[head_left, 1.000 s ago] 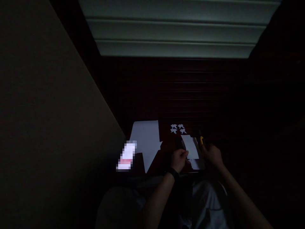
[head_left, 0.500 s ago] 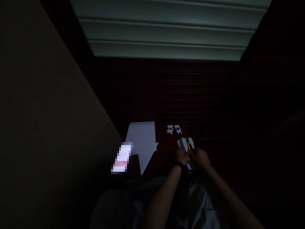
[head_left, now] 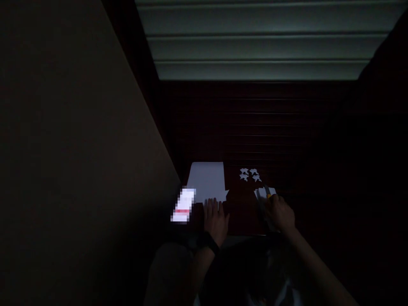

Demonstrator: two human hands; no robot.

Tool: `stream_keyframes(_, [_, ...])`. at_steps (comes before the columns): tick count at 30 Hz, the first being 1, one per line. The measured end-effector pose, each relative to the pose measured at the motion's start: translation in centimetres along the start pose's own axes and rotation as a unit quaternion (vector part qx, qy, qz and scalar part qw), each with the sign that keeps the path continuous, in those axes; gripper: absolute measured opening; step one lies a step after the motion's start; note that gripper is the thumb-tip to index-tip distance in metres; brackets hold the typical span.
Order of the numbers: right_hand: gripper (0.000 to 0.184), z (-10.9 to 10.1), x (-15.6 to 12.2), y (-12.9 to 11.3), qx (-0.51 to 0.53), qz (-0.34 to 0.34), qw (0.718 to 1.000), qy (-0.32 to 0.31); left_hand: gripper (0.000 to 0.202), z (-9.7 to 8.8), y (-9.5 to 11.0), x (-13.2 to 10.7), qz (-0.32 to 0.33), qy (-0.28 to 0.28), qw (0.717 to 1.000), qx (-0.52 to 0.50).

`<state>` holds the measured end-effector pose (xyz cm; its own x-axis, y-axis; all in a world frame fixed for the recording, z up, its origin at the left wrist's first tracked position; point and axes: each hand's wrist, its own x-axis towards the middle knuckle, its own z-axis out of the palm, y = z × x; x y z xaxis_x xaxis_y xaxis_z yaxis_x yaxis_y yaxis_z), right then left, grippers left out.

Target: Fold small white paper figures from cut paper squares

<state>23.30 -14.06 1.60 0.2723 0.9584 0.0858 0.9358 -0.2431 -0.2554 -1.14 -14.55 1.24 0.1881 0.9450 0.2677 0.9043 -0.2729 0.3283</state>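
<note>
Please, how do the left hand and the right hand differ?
The left hand is open over the large paper; the right hand is closed around a yellow tool. The left hand has a dark band at its wrist; the right hand has none. Both are ungloved.

Our left hand [head_left: 216,223] and right hand [head_left: 282,214] are ungloved, and both forearms [head_left: 318,263] are bare as far as they show. Around our left wrist sits a broad black wristband [head_left: 208,241]; we cannot tell if it carries a watch face. Dull grey-brown cloth [head_left: 168,265] covers our left knee, and a whitish patch of clothing [head_left: 288,293] shows low down, blurred.
</note>
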Motion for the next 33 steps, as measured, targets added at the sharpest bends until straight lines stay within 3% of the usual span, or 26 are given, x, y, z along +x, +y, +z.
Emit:
stream_keyframes(3, [0.031, 0.7, 1.0, -4.6, 0.048, -0.085, 0.995, -0.018, 0.058, 0.7, -2.2, -2.7, 0.012, 0.023, 0.997, 0.07])
stream_keyframes(6, [0.028, 2.1, 2.6, -9.7, 0.093, -0.177, 0.978, -0.06, 0.06, 1.6, -2.6, -4.5, 0.013, 0.023, 0.997, 0.075])
stream_keyframes(8, [0.038, 3.0, 3.8, -12.1, 0.108, -0.2, 0.97, -0.082, 0.062, 1.8, -2.5, -5.0, 0.012, 0.029, 0.997, 0.067])
stream_keyframes(11, [0.04, 3.8, 5.4, -13.6, 0.116, -0.203, 0.965, -0.122, 0.062, 1.4, -2.7, -5.2, 0.013, 0.033, 0.998, 0.053])
stream_keyframes(15, [0.027, 4.4, 7.5, -13.4, 0.12, -0.183, 0.956, -0.194, 0.063, 1.0, -3.1, -5.2, 0.022, 0.031, 0.998, 0.044])
stream_keyframes(23, [0.029, 4.9, 9.2, -11.9, 0.201, -0.119, 0.925, -0.3, 0.059, 0.8, -3.6, -5.8, 0.032, 0.03, 0.998, 0.049])
stream_keyframes(28, [0.026, 3.0, 8.0, -9.6, 0.294, -0.085, 0.902, -0.305, 0.06, -0.1, -4.4, -8.1, 0.031, 0.018, 0.998, 0.054])
stream_keyframes(33, [0.042, -0.2, 7.1, -6.7, 0.39, -0.072, 0.877, -0.272, 0.052, -1.0, -5.5, -10.1, 0.015, -0.011, 1.0, -0.004])
